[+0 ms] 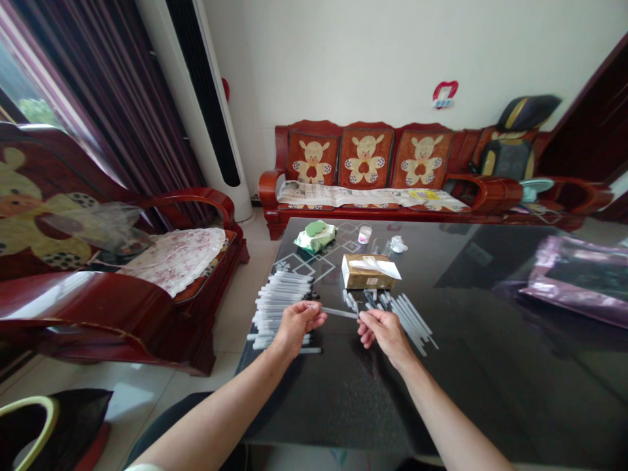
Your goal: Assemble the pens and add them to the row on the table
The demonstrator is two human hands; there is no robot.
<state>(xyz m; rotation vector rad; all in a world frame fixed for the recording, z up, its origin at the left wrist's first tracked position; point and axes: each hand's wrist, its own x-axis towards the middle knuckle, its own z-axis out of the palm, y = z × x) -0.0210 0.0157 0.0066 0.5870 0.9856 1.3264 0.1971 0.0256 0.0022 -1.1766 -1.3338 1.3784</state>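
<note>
A slim translucent whitish tube (339, 313), shaped like a pen barrel, spans the gap between my hands above the table. Its left end is pinched by the fingers of my left hand (297, 324). At the other end, the thumb and fingers of my right hand (384, 332) close on it. Beside my left hand lies a large pile of similar whitish tubes (277, 301), some with dark ends. Just beyond my right hand several longer tubes (412, 317) lie side by side, with short whitish pieces (350, 300) to their left. My fingers hide the tube's tips.
A tissue box (369, 272) stands behind the short pieces on the dark glossy table (471, 379). Farther back are a green wipes pack (315, 237), a small cup (364, 235) and crumpled tissue (398, 244). A purple-edged package (540, 281) lies at right.
</note>
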